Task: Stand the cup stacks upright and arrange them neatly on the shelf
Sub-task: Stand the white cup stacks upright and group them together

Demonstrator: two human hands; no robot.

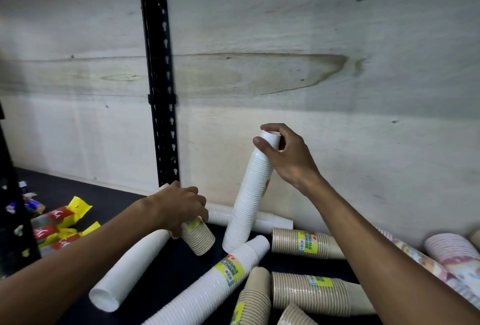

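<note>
Toppled cup stacks on the dark shelf [109, 195]: nearest, a labelled white stack [207, 288] and brown stacks [309, 291] lying flat, some cut off by the lower edge. Left hand [179, 208] grips a short brown stack [198, 236] — its top is hidden. Right hand [285, 153] pinches the top of a tall white stack [246, 200], tilted, base on the shelf. Behind — a black post [161, 78] and plywood wall [311, 52]; red-and-yellow packets [59, 223] far left, print illegible.

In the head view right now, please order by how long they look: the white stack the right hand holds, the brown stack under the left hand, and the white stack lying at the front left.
1. White stack in right hand
2. Front-left white stack, looking nearly as long; it lies nearer the camera, so the order is unsure
3. Brown stack under left hand, clearly shortest
</note>
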